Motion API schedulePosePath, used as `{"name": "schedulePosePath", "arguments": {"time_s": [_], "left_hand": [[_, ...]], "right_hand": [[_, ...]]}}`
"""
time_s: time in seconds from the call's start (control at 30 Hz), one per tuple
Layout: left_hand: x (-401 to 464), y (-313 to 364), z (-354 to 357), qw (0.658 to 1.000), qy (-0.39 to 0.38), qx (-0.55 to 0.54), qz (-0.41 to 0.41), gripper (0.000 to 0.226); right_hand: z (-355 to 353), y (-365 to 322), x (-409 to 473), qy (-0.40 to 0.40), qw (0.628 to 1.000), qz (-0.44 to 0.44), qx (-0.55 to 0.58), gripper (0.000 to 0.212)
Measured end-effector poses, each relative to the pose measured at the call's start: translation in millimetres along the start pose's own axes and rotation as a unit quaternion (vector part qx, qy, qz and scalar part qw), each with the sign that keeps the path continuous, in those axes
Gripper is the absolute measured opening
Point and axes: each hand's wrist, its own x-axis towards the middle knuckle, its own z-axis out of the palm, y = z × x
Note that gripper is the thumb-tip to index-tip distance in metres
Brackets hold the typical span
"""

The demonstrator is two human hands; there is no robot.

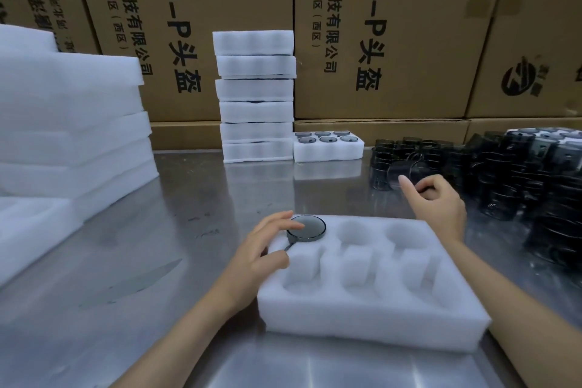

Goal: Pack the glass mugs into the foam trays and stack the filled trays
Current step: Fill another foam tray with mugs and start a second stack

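Foam tray: left hand released on mug; right hand clenched, empty.

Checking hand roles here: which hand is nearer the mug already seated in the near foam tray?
Left. The left hand touches the seated mug at its left edge; the right hand is off to its right, beyond the near foam tray, at the loose mugs.

Left hand rests spread fingers on the one mug seated in the near foam tray, far-left pocket. Right hand reaches to the dark mug pile, index extended. Filled trays stand stacked behind on the bench.
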Motion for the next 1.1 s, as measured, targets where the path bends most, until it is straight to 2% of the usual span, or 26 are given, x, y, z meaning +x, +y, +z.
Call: {"name": "schedulePosePath", "arguments": {"time_s": [0.2,0.3,0.4,0.53,0.7,0.77,0.87,0.93,1.0,1.07,1.1], "left_hand": [[0,-2,-1,1.000,-0.006,-0.019,-0.001,0.055],[0,-2,0,1.000,-0.003,-0.021,-0.002,0.055],[0,-3,0,1.000,0.003,-0.022,0.001,0.054],[0,-3,-1,1.000,0.005,-0.016,0.002,0.054],[-1,-3,-1,1.000,0.009,0.000,0.002,0.053],[-2,-3,-2,1.000,0.013,0.007,0.002,0.052],[-1,-3,-1,1.000,0.014,0.009,0.002,0.053],[-1,-3,-1,1.000,0.014,0.009,0.001,0.053],[-1,-4,-1,1.000,0.013,0.008,0.001,0.053],[-2,-3,-2,1.000,0.011,0.011,0.003,0.052],[-2,-3,-2,1.000,0.010,0.013,0.004,0.052]], "right_hand": [[-33,-8,-11,-0.068,0.994,0.030,0.076,0.062],[-48,-22,-12,-0.093,0.992,0.010,0.084,0.061],[-58,-41,-17,-0.122,0.988,-0.064,0.076,0.049],[-63,-63,-35,-0.187,0.963,-0.188,0.045,0.035],[-60,-76,-58,-0.273,0.908,-0.302,-0.101,0.024],[-60,-76,-60,-0.283,0.902,-0.304,-0.122,0.029],[-59,-74,-59,-0.275,0.907,-0.278,-0.159,0.052],[-56,-73,-60,-0.273,0.914,-0.248,-0.171,0.059],[-53,-71,-60,-0.283,0.925,-0.220,-0.128,0.048],[-52,-68,-61,-0.310,0.919,-0.225,-0.091,0.025],[-52,-67,-61,-0.328,0.912,-0.230,-0.085,0.026]]}}
